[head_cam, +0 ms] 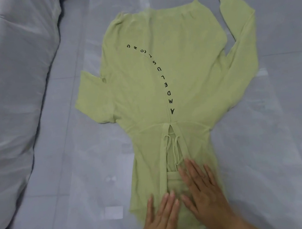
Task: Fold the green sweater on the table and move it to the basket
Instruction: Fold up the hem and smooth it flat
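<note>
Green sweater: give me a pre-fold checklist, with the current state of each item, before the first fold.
1. Green sweater spread face up on the table: ok.
2. Both sleeves laid out straight: not ok; the far right sleeve is bent, the left sleeve is doubled back.
3. Left hand and right hand flat on the near end: ok.
4. Tie strings tucked: not ok, loose.
5. Basket within reach: cannot tell, not in view.
</note>
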Tool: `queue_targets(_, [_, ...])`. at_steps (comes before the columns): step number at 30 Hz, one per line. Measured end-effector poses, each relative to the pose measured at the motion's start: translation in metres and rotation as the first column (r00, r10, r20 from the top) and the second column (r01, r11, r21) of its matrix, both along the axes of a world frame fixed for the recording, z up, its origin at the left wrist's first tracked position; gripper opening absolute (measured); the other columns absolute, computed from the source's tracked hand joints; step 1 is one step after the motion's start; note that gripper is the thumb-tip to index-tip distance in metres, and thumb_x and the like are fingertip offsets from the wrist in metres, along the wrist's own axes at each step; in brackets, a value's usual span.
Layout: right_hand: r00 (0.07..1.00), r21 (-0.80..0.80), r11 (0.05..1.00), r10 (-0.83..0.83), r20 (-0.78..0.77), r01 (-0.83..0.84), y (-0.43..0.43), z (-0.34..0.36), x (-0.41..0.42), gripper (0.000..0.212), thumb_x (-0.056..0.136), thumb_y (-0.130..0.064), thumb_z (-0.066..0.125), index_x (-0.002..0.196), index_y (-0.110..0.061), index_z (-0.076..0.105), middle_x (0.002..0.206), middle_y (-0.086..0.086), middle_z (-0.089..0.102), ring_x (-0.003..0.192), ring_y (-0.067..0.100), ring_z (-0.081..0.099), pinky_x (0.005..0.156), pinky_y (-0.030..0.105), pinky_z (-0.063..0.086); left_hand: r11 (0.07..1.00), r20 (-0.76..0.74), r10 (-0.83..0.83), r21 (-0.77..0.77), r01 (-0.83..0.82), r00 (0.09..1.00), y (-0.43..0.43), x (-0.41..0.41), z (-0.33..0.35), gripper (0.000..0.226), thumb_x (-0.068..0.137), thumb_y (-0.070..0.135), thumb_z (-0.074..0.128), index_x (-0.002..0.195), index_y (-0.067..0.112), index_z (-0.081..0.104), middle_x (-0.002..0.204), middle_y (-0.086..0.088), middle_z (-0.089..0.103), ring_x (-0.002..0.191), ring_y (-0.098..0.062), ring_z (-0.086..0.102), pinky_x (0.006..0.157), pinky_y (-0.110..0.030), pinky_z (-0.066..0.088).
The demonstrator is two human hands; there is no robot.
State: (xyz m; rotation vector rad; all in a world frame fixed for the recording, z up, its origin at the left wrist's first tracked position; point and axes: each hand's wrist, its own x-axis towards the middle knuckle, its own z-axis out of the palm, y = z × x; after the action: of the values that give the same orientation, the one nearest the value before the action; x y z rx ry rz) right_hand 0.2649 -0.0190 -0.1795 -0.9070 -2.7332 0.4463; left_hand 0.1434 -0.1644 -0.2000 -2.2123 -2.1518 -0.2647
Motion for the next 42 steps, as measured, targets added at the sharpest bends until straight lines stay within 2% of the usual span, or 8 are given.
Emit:
queue_targets(3, [0.994, 0.033, 0.995, 0.094, 0.064, -0.096, -0.008, -0.011, 0.0, 0.054, 0.094, -0.041, 0.033, 0.137, -0.009, 0.038, 0.144, 0.015, 0.04, 0.137, 0.027, 0.029, 0.108, 0.047, 0.026, 0.997, -0.21, -0.077, -0.033, 0.072, 0.975, -0.012, 0.009, -0.02, 0.04, 0.098, 0.026, 0.026, 0.134, 0.015, 0.038, 0.153, -0.013, 0.021, 0.143, -0.025, 0.016, 0.108, -0.053, 0.021])
queue_targets(9, [0.987, 0.029, 0.991, 0.129, 0.092, -0.132, -0.006, -0.013, 0.003, 0.054, 0.094, -0.043, 0.031, 0.136, -0.01, 0.039, 0.147, 0.014, 0.035, 0.137, 0.027, 0.028, 0.11, 0.044, 0.023, 0.987, -0.304, -0.147, -0.102, 0.121, 0.941, -0.01, 0.005, -0.014, 0.035, 0.099, 0.024, 0.025, 0.127, 0.025, 0.046, 0.15, -0.007, 0.023, 0.144, -0.023, 0.011, 0.111, -0.052, 0.017])
queue_targets(11, [0.974, 0.044, 0.974, 0.219, 0.053, -0.222, 0.007, -0.008, 0.016, 0.058, 0.092, -0.045, 0.036, 0.138, -0.01, 0.036, 0.15, 0.01, 0.027, 0.138, 0.024, 0.028, 0.112, 0.039, 0.022, 0.973, -0.241, -0.227, -0.103, 0.207, 0.944, -0.007, -0.019, 0.0, 0.036, 0.101, 0.02, 0.018, 0.123, 0.029, 0.044, 0.149, -0.003, 0.021, 0.144, -0.023, 0.009, 0.114, -0.048, 0.011])
queue_targets(14, [0.883, 0.114, 0.878, 0.448, 0.141, -0.464, 0.039, 0.009, 0.046, 0.061, 0.09, -0.048, 0.041, 0.139, -0.013, 0.034, 0.15, 0.007, 0.028, 0.138, 0.021, 0.028, 0.111, 0.036, 0.023, 0.939, -0.061, -0.334, -0.115, 0.325, 0.941, 0.002, -0.084, 0.029, 0.038, 0.101, 0.023, 0.019, 0.13, 0.022, 0.044, 0.147, -0.003, 0.034, 0.137, -0.023, 0.027, 0.11, -0.039, 0.022])
queue_targets(19, [0.75, 0.058, 0.767, 0.605, 0.269, -0.639, 0.064, 0.009, 0.062, 0.06, 0.093, -0.055, 0.033, 0.141, -0.018, 0.034, 0.148, 0.003, 0.032, 0.137, 0.018, 0.03, 0.113, 0.036, 0.019, 0.793, -0.066, -0.579, -0.278, 0.543, 0.812, 0.018, -0.138, 0.025, 0.045, 0.097, 0.039, 0.033, 0.139, 0.025, 0.04, 0.147, 0.002, 0.04, 0.137, -0.019, 0.034, 0.108, -0.04, 0.024])
queue_targets(32, [0.81, 0.065, 0.81, 0.575, 0.113, -0.583, 0.053, -0.011, 0.063, 0.046, 0.093, -0.037, 0.046, 0.136, -0.022, 0.042, 0.147, 0.002, 0.036, 0.136, 0.019, 0.034, 0.113, 0.038, 0.023, 0.795, 0.003, -0.593, -0.156, 0.586, 0.805, 0.02, -0.128, 0.013, 0.036, 0.095, 0.037, 0.045, 0.129, 0.03, 0.053, 0.139, 0.003, 0.05, 0.132, -0.02, 0.041, 0.106, -0.045, 0.03])
queue_targets(36, [0.785, 0.034, 0.789, 0.605, 0.132, -0.613, 0.056, -0.004, 0.065, 0.058, 0.09, -0.047, 0.048, 0.14, -0.019, 0.038, 0.148, 0.001, 0.037, 0.137, 0.02, 0.033, 0.106, 0.04, 0.032, 0.767, -0.001, -0.625, -0.182, 0.615, 0.78, 0.021, -0.132, 0.013, 0.038, 0.094, 0.043, 0.045, 0.128, 0.029, 0.054, 0.139, 0.002, 0.05, 0.131, -0.022, 0.043, 0.105, -0.047, 0.029])
queue_targets(42, [0.778, 0.007, 0.789, 0.605, 0.169, -0.615, 0.06, -0.006, 0.066, 0.051, 0.092, -0.038, 0.04, 0.14, -0.022, 0.036, 0.149, -0.001, 0.035, 0.138, 0.018, 0.03, 0.108, 0.037, 0.028, 0.79, 0.108, -0.579, -0.172, 0.589, 0.808, 0.023, -0.134, 0.018, 0.035, 0.094, 0.04, 0.046, 0.127, 0.032, 0.055, 0.141, 0.007, 0.047, 0.135, -0.019, 0.038, 0.107, -0.042, 0.03])
